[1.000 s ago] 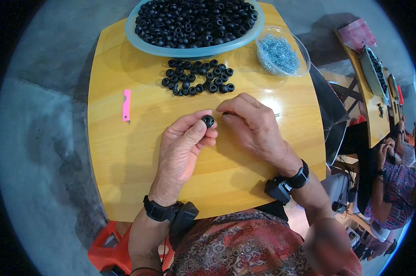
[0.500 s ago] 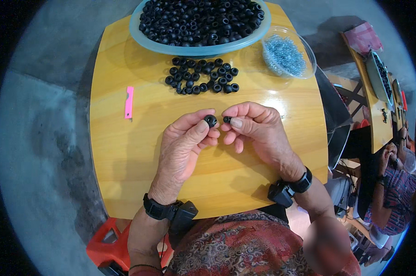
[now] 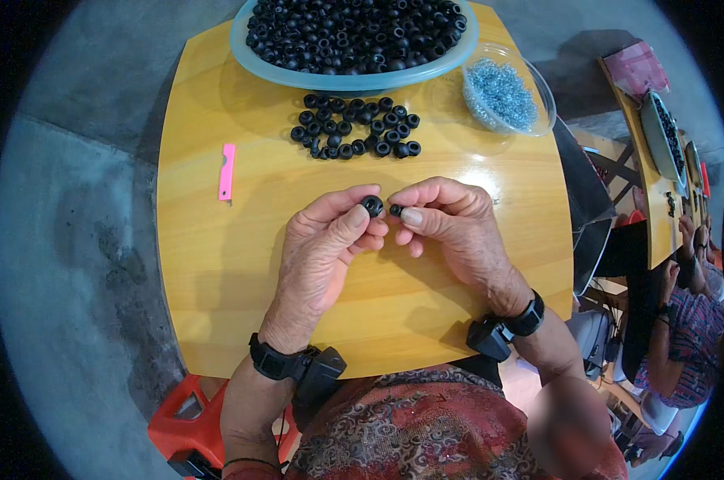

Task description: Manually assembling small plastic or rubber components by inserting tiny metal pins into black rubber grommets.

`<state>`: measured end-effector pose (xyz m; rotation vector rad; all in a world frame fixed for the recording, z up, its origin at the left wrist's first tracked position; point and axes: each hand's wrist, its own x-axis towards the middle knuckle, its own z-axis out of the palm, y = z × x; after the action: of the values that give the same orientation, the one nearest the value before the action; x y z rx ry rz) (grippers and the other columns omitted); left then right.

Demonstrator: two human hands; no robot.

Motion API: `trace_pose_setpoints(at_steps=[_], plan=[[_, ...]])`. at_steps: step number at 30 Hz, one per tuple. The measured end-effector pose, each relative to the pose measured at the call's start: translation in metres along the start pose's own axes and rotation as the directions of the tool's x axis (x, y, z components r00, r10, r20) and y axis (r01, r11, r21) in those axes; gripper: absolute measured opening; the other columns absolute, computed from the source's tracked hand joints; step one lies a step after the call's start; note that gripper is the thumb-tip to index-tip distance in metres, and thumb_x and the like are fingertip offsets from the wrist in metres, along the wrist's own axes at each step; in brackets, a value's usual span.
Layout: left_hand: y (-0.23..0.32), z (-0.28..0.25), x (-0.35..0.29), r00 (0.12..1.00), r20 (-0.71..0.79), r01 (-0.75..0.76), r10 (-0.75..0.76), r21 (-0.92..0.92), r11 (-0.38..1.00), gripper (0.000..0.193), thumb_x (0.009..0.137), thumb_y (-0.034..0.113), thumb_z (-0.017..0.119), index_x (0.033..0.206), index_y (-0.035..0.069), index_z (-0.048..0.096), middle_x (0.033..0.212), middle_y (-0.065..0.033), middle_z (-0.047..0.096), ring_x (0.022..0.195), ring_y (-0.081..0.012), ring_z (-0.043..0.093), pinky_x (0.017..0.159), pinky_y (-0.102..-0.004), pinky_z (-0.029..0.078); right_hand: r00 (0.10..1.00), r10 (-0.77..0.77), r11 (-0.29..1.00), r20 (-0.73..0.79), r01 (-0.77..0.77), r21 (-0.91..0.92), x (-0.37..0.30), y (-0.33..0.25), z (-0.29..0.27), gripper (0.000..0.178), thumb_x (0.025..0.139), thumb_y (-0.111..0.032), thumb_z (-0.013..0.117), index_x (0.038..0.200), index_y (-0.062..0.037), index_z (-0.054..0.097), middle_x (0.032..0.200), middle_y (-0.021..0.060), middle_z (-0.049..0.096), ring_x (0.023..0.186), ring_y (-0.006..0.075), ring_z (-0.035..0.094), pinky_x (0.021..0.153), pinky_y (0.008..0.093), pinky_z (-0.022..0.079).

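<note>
Over the middle of the yellow table, my left hand pinches a round black part with a hole between thumb and forefinger. My right hand is closed on a smaller black ring-shaped part, held close beside the first with a narrow gap between them. Beyond both hands lies a loose group of similar black round parts, several with their holes showing. A dark strap with a small box is on each of my wrists.
At the far edge stands a light-blue basin heaped with black parts. Right of it, a clear bowl holds small shiny springs. A pink strip lies at left. Another person sits at a second table on the right.
The two held parts have come slightly closer together. The part in my left hand has turned a little, so its hole shows more. The whole view has shifted slightly.
</note>
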<state>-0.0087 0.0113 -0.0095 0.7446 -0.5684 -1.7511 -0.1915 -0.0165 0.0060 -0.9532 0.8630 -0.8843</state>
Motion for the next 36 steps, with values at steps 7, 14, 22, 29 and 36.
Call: trace_pose_setpoints(at_steps=[7, 14, 22, 29, 36], plan=[[0.000, 0.003, 0.000, 0.999, -0.035, 0.021, -0.021, 0.020, 1.000, 0.030, 0.086, 0.010, 0.061, 0.115, 0.000, 0.058, 0.093, -0.0067, 0.065, 0.076, -0.0102, 0.061, 0.069, -0.0214, 0.052, 0.998, -0.050, 0.997, 0.025, 0.048, 0.068, -0.001, 0.003, -0.003, 0.020, 0.082, -0.003, 0.066, 0.101, -0.0010, 0.062, 0.087, 0.0038, 0.065, 0.071, 0.0088, 0.061, 0.061, 0.0209, 0.051], [0.000, 0.001, 0.000, 1.000, 0.005, 0.005, -0.005, -0.004, 1.000, 0.026, 0.088, 0.009, 0.060, 0.112, 0.000, 0.059, 0.090, -0.0083, 0.066, 0.079, -0.0136, 0.064, 0.071, -0.0251, 0.054, 0.980, -0.199, 0.977, -0.003, 0.198, -0.074, -0.004, 0.006, -0.001, 0.020, 0.080, 0.000, 0.067, 0.099, -0.0001, 0.062, 0.090, 0.0006, 0.064, 0.081, 0.0064, 0.059, 0.072, 0.0209, 0.050], [-0.001, 0.001, 0.000, 1.000, 0.010, 0.009, -0.009, -0.003, 1.000, 0.026, 0.087, 0.008, 0.061, 0.111, 0.000, 0.060, 0.090, -0.0086, 0.066, 0.080, -0.0143, 0.064, 0.072, -0.0257, 0.054, 0.983, -0.179, 0.979, -0.030, 0.175, -0.101, -0.007, 0.000, 0.002, 0.015, 0.081, -0.002, 0.067, 0.095, 0.0008, 0.063, 0.082, 0.0023, 0.064, 0.071, 0.0064, 0.058, 0.064, 0.0208, 0.050], [-0.001, 0.001, 0.000, 1.000, 0.010, 0.014, -0.014, 0.014, 1.000, 0.027, 0.086, 0.008, 0.062, 0.111, 0.000, 0.060, 0.091, -0.0093, 0.066, 0.080, -0.0155, 0.065, 0.072, -0.0268, 0.054, 0.978, -0.204, 0.970, -0.044, 0.196, -0.143, -0.007, -0.001, 0.005, 0.009, 0.082, -0.003, 0.066, 0.090, 0.0014, 0.064, 0.077, 0.0034, 0.065, 0.066, 0.0067, 0.058, 0.061, 0.0209, 0.049], [-0.001, 0.003, -0.001, 1.000, 0.006, 0.014, -0.014, 0.044, 0.999, 0.027, 0.085, 0.006, 0.062, 0.111, -0.001, 0.059, 0.092, -0.0111, 0.066, 0.079, -0.0166, 0.065, 0.072, -0.0272, 0.054, 0.974, -0.225, 0.965, -0.033, 0.218, -0.143, -0.008, -0.002, 0.008, 0.006, 0.083, -0.003, 0.066, 0.087, 0.0008, 0.064, 0.077, 0.0045, 0.066, 0.067, 0.0066, 0.058, 0.061, 0.0210, 0.050]])
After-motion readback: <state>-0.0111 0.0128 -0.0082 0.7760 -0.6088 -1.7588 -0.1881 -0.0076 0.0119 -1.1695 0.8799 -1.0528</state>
